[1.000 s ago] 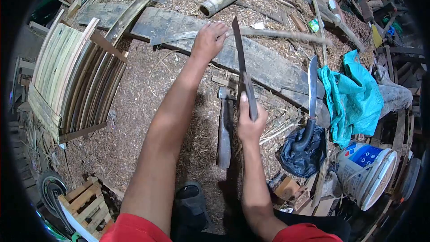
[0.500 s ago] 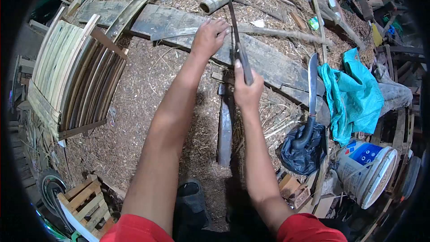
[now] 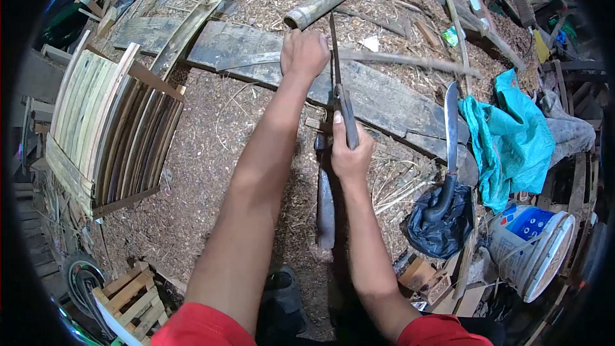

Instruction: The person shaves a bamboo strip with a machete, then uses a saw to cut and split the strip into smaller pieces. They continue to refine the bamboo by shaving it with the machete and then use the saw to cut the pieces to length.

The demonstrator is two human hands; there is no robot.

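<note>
Flaky ground [image 3: 198, 154] underlies right hand [image 3: 352, 152] holding tapered tool [image 3: 341, 97].

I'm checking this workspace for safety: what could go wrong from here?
The saw stands close beside the left grip on the stick, so a slip could cause a cut. The stick reaches past the board, so it might wobble. The machete lies to the right, blade bare, and might nick a careless reach.
</note>
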